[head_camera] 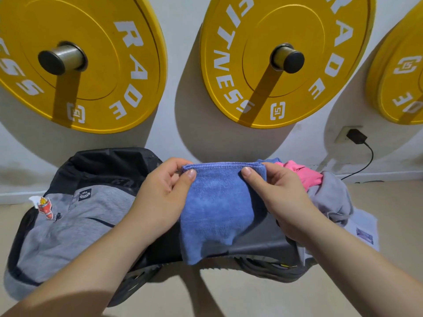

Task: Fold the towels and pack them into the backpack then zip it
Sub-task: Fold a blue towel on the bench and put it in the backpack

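1. The folded blue towel [219,207] hangs in front of a dark flat surface [263,236] and covers its middle. What that surface belongs to is hard to make out.
2. The grey and black backpack [75,220] lies on the floor [229,294] at the left, against the wall. The left forearm and left hand [160,193] hide its right side, and I cannot tell whether its main zip is open. A small red figure [45,208] hangs on its left shoulder.
3. To the right, a pink towel [302,175] and a grey towel [332,197] lie crumpled together, partly hidden behind the right hand [281,197]. A sliver of another blue cloth shows just beyond the fingers there.
4. A white cloth with a purple label [364,229] lies beside the grey towel. Its near end is hidden by the right forearm.
5. Of the yellow weight plates on the far wall, the left one [87,60] is cut off by the frame's left and top edges. The middle one [286,60] is cut off at the top, and the right one [402,88] shows only its left part.
6. The blue towel hangs between the two hands, raised above the dark surface, right of the backpack and left of the towel pile.
7. The left hand pinches the towel's top left corner, thumb on the near face and fingers curled behind.
8. The right hand pinches the top right corner in the same way, so the stitched top edge runs level between them.
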`<action>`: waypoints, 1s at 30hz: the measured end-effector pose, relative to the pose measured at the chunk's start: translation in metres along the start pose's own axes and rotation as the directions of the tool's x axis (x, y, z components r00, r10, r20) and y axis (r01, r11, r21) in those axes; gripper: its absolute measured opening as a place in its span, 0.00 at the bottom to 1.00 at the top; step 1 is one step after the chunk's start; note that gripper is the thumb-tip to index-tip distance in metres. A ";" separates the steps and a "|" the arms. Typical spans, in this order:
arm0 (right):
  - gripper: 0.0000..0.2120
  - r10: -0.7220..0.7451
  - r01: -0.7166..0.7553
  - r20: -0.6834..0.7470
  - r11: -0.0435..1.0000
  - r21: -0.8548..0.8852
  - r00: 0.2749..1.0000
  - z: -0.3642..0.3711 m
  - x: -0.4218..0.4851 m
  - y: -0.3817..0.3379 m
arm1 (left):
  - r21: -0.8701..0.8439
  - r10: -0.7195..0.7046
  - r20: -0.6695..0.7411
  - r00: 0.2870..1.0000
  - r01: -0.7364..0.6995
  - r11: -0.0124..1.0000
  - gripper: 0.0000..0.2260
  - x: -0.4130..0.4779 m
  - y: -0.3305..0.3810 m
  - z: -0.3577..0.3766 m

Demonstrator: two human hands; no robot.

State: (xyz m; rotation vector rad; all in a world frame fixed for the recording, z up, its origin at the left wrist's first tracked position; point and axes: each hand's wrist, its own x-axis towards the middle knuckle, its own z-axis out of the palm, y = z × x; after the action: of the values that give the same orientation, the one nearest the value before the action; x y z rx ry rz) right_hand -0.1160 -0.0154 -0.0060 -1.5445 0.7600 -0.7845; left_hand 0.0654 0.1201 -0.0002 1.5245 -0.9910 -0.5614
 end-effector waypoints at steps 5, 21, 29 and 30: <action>0.18 0.140 -0.143 -0.027 0.975 -0.170 0.990 -0.003 0.005 0.020 | 0.127 -0.134 0.074 0.988 0.124 0.984 0.06 0.002 -0.014 0.004; 0.10 0.050 -0.050 0.018 0.998 -0.028 0.999 -0.003 0.018 0.026 | 0.255 -0.043 0.002 0.999 0.041 0.966 0.05 0.014 -0.022 -0.004; 0.07 -0.084 0.036 -0.202 0.973 -0.228 0.976 -0.003 0.031 0.007 | 0.288 -0.002 -0.107 0.994 0.033 0.957 0.05 0.034 -0.014 0.003; 0.06 -0.084 0.034 -0.232 0.977 -0.211 0.969 -0.002 0.035 0.003 | 0.319 0.013 -0.111 0.994 0.023 0.947 0.04 0.040 -0.013 0.003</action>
State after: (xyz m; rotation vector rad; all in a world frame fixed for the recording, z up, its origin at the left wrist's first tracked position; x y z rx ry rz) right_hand -0.0981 -0.0456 -0.0067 -1.6817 1.0023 -0.9746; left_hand 0.0873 0.0847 -0.0066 1.8254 -1.0266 -0.3225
